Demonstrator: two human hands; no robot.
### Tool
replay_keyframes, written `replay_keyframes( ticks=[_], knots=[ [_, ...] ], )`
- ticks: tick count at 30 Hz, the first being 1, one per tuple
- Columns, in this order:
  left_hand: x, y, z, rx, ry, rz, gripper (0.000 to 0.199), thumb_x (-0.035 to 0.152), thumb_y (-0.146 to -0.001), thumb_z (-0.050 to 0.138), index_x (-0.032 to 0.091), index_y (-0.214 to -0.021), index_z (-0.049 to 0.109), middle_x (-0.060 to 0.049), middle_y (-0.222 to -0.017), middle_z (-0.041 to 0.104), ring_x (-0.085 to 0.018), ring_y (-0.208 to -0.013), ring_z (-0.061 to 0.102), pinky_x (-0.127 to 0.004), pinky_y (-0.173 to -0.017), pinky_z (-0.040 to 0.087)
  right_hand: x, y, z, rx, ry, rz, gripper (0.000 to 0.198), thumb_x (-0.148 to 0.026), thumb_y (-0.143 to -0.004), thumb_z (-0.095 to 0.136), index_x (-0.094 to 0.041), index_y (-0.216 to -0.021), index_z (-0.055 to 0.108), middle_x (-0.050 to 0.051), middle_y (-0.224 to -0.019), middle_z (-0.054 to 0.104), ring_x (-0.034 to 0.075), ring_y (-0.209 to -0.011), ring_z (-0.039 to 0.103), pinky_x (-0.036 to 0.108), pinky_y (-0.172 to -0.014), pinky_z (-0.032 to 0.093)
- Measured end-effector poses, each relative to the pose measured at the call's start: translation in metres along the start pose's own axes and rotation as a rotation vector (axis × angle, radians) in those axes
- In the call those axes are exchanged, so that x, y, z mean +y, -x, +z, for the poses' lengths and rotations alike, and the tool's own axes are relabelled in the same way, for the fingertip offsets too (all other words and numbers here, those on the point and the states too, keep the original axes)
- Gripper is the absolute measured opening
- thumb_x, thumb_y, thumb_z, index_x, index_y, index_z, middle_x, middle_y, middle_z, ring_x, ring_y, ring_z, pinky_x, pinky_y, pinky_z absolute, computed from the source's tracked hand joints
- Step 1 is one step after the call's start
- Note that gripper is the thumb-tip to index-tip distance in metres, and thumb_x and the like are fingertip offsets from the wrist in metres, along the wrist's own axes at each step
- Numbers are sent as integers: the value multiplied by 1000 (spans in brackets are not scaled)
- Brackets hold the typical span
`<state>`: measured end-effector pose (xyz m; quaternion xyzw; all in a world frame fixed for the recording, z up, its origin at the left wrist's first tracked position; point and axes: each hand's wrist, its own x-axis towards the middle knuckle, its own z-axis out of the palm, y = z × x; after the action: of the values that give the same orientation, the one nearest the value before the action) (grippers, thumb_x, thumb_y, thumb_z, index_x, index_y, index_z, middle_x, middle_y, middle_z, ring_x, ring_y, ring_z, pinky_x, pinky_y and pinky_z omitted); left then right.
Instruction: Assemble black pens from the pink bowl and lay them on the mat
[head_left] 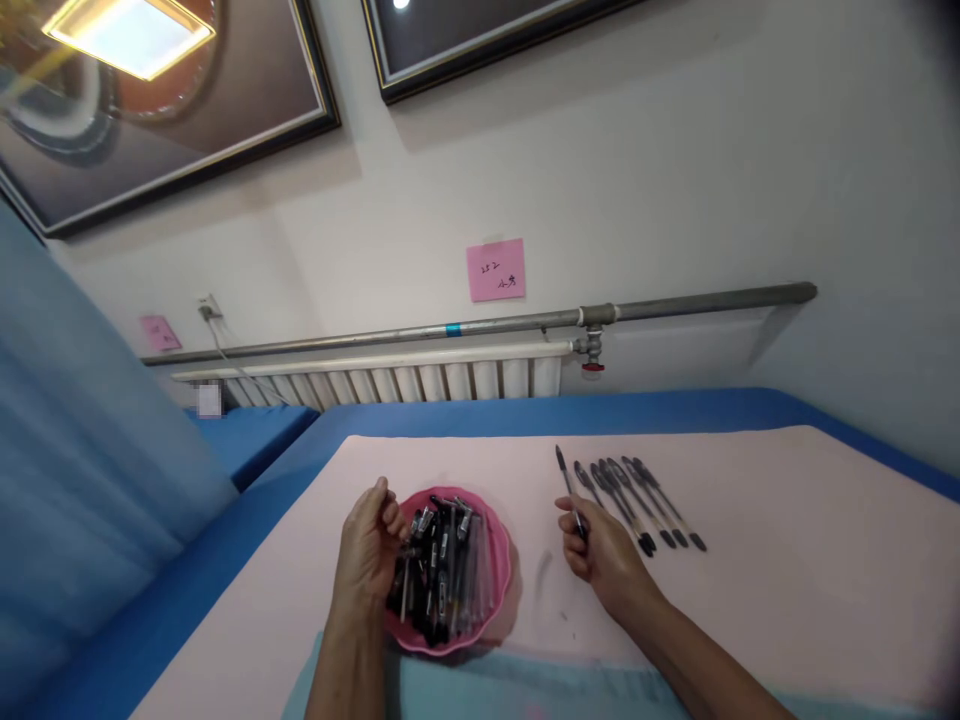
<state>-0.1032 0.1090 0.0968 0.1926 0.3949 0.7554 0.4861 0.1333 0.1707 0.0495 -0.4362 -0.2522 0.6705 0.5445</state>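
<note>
A black capped pen point(568, 480) is gripped in my right hand point(600, 555), its tip pointing up and away from me. Just right of that hand, several similar pens point(637, 500) lie in a slanted row on the pink sheet. My left hand point(369, 545) is closed, thumb against curled fingers, over the left rim of a pink scalloped basket point(504, 575). Whether anything small sits in those fingers is hidden. Inside the basket are black pen parts point(439, 565) and clear plastic tubes point(476, 570).
A pink sheet point(810, 560) covers the blue-edged table point(600, 415). Light-blue cloth point(525, 690) lies at the near edge. Behind stand a white radiator point(450, 380) and a metal pipe point(697, 298) with a red-handled valve point(592, 370). A blue curtain point(90, 500) hangs at left.
</note>
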Motion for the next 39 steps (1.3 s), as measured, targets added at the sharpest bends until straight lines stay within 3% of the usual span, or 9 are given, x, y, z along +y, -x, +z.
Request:
replay_keyframes(
  ticks=[6, 13, 20, 33, 39],
  knots=[
    [-8, 4, 1, -5, -268, -19, 41, 49, -63, 67, 19, -57, 39, 12, -42, 24, -3, -36, 21, -17, -36, 20, 5, -2, 0, -27, 77, -13, 13, -29, -69, 58, -18, -76, 54, -8, -49, 45, 3, -32, 31, 14, -28, 17],
    [-11, 6, -5, 50, -480, 56, 37, 51, -68, 59, 18, -57, 45, 8, -46, 37, -6, -40, 31, -20, -40, 25, 12, 3, -1, -133, 209, -43, 18, -35, -73, 58, -19, -82, 58, -6, -53, 48, 4, -35, 34, 13, -29, 18],
    [-17, 5, -18, 168, -739, 118, 38, 53, -70, 54, 19, -57, 44, 6, -49, 39, -9, -45, 34, -21, -43, 28, 13, 3, -2, -290, 245, -68, 31, -45, -72, 60, -19, -89, 59, -4, -60, 53, 7, -42, 41, 15, -30, 23],
    [-13, 6, -13, 113, -750, 92, 40, 57, -69, 51, 18, -60, 50, 6, -50, 42, -9, -44, 36, -21, -42, 28, 14, 4, 0, -323, 325, -102, 30, -42, -74, 58, -18, -93, 59, 1, -70, 59, 7, -44, 42, 22, -39, 31],
    [-12, 6, -12, 120, -797, 107, 38, 55, -70, 51, 18, -62, 50, 5, -52, 45, -10, -46, 40, -22, -44, 32, 13, 8, 2, -298, 343, -103, 33, -42, -69, 62, -19, -92, 61, 3, -73, 60, 13, -55, 49, 23, -41, 33]
  ],
)
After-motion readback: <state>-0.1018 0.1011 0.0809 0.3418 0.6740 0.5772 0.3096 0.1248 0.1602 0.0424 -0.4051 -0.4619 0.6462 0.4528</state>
